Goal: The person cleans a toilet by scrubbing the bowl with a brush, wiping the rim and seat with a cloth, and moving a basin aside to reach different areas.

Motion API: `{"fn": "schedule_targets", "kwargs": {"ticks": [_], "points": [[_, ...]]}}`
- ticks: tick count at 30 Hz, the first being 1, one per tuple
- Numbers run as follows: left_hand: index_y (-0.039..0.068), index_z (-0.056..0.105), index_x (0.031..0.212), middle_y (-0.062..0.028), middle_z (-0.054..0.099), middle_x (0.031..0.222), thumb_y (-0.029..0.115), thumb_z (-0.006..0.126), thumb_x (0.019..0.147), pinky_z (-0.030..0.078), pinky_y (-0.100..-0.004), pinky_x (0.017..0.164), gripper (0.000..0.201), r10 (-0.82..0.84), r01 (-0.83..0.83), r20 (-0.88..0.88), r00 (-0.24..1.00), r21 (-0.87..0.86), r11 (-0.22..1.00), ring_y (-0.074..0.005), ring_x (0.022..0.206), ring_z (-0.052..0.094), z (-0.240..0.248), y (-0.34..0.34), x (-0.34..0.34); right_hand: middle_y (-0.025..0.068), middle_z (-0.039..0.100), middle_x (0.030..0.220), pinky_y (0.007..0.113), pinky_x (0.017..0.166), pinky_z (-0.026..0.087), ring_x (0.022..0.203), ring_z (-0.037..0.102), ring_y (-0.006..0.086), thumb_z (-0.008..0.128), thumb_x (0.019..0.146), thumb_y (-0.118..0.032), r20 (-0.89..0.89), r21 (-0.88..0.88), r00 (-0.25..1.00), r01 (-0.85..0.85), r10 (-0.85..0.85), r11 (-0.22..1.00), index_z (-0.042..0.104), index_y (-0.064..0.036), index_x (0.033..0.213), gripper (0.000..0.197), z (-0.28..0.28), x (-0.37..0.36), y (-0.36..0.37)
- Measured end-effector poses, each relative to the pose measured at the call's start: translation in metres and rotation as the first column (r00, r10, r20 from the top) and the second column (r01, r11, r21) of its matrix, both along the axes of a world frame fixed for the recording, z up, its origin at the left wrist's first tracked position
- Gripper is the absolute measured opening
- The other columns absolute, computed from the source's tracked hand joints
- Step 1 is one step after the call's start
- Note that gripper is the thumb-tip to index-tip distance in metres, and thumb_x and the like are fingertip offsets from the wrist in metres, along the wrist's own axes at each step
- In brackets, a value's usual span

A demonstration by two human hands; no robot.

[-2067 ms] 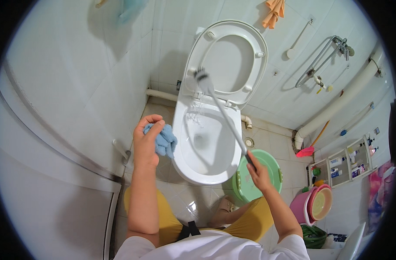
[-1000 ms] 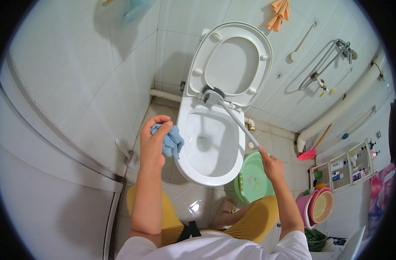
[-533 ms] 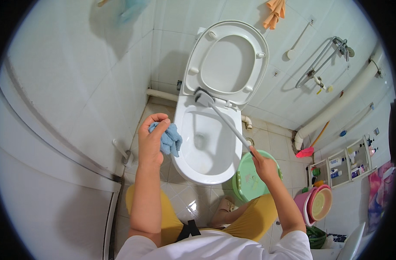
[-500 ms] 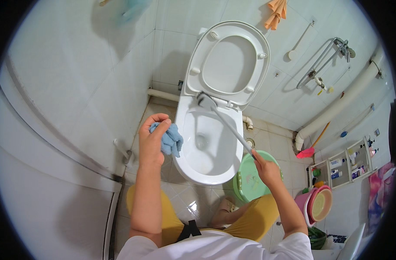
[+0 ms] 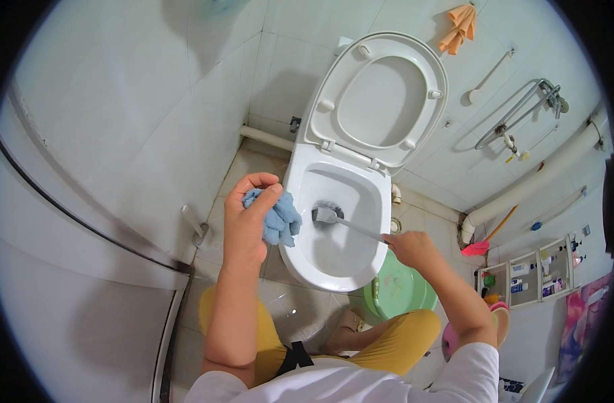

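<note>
My right hand (image 5: 409,248) is closed round the handle of a grey toilet brush (image 5: 327,215). The brush's head is down in the bowl of the white toilet (image 5: 334,274), at the drain. A crumpled blue cloth (image 5: 278,218) hangs from my left hand (image 5: 248,215), pinched between thumb and fingers beside the left rim of the bowl. Both the toilet seat (image 5: 415,151) and the lid (image 5: 384,101) stand raised against the back.
A green basin (image 5: 404,289) sits on the floor right of the toilet. Farther right are a wall shelf (image 5: 527,272) with bottles, a red broom or brush (image 5: 476,248) and a white pipe (image 5: 501,205). An orange cloth (image 5: 458,28) hangs on the back wall.
The toilet brush has gone from the back rim near the hinge down into the bowl's drain, my right hand moving with it. My left hand still holds the blue cloth.
</note>
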State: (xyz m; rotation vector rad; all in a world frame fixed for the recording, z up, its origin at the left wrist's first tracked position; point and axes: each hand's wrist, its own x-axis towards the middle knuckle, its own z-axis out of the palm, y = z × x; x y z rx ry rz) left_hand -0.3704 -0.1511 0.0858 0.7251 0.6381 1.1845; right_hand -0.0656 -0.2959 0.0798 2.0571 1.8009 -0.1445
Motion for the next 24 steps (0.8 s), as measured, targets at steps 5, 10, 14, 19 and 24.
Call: {"fn": "schedule_targets", "kwargs": {"ticks": [5,10,14,19,24], "points": [[0.001,0.06,0.094,-0.0023,0.058,0.082,0.005,0.066,0.08,0.046,-0.0236,0.061,0.015,0.005,-0.004,0.03,1.0,-0.011,1.0,-0.0095,0.071,0.056,0.004,0.003,0.002,0.0089,0.068,0.079,0.043,0.065,0.053,0.075,0.067,0.028,0.052,0.085,-0.017,0.188,-0.105,0.977,-0.082,0.1,0.991,0.067,-0.0167,0.1,0.021,-0.024,-0.008,0.052],[0.001,0.06,0.094,-0.0027,0.059,0.082,0.006,0.066,0.081,0.045,-0.0238,0.061,0.015,0.024,-0.024,0.049,0.998,-0.016,1.0,-0.0095,0.071,0.056,0.007,0.002,0.002,0.0099,0.067,0.082,0.044,0.064,0.051,0.076,0.064,0.0307,0.054,0.088,-0.027,0.032,0.021,0.999,-0.039,0.038,0.999,0.066,-0.024,0.108,0.023,0.007,0.02,0.006],[0.002,0.06,0.094,-0.0025,0.059,0.081,0.006,0.066,0.08,0.046,-0.0237,0.062,0.015,0.022,-0.023,0.034,0.999,0.019,1.0,-0.0096,0.071,0.056,0.008,-0.004,-0.01,0.0122,0.066,0.08,0.045,0.063,0.049,0.071,0.062,0.0335,0.054,0.09,-0.029,-0.135,0.064,0.968,0.22,-0.21,0.973,0.058,-0.0292,0.123,0.033,0.039,0.021,-0.072],[0.002,0.061,0.094,-0.002,0.059,0.081,0.006,0.066,0.08,0.046,-0.0235,0.063,0.015,0.07,-0.07,-0.002,0.998,0.01,0.997,-0.0095,0.071,0.057,0.001,0.002,-0.019,0.0128,0.065,0.076,0.043,0.061,0.048,0.068,0.061,0.0351,0.053,0.092,-0.03,-0.291,0.295,0.932,0.304,-0.218,0.906,0.056,-0.0305,0.126,0.034,0.02,0.004,-0.086],[0.003,0.061,0.094,-0.002,0.059,0.084,0.007,0.068,0.08,0.046,-0.0237,0.063,0.015,0.063,-0.063,-0.009,0.998,-0.013,0.998,-0.0101,0.073,0.058,0.007,-0.003,-0.007,0.0134,0.064,0.074,0.043,0.059,0.047,0.067,0.061,0.0349,0.055,0.092,-0.026,-0.454,0.405,0.841,0.49,-0.295,0.772,0.055,-0.0319,0.128,0.037,-0.005,0.0,-0.034]]}}
